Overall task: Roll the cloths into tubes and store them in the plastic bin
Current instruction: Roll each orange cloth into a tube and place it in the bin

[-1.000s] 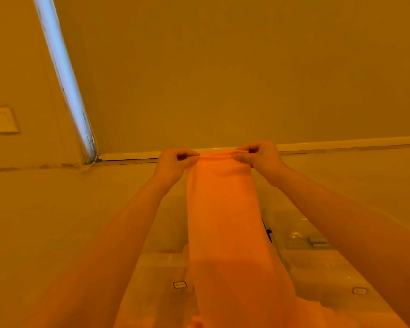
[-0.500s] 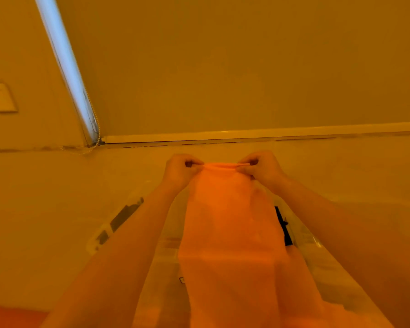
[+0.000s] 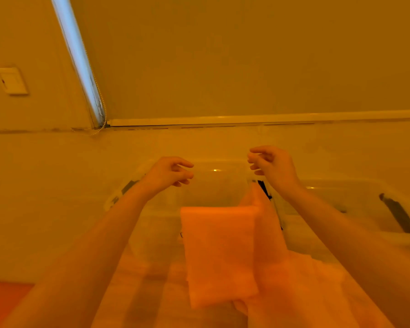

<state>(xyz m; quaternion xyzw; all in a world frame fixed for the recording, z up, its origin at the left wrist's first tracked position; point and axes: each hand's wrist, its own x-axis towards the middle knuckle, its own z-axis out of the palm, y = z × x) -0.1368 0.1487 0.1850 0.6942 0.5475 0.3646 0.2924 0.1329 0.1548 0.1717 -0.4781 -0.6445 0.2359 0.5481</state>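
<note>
At 6 o'clock, under strong orange light that blurs edges, the clear plastic bin (image 3: 213, 183) is hard to trace; its near wall runs out of view. Draped over it, the orange cloth (image 3: 220, 254) hangs folded, its lower end cut off by the frame. At 12 o'clock above it, the left hand (image 3: 166, 172) and right hand (image 3: 273, 165) hover with fingers loosely curled, holding nothing, both apart from the cloth.

left hand (image 3: 168, 172): bare, no glove | right hand (image 3: 273, 165): bare | forearms: bare, no sleeves showing
</note>
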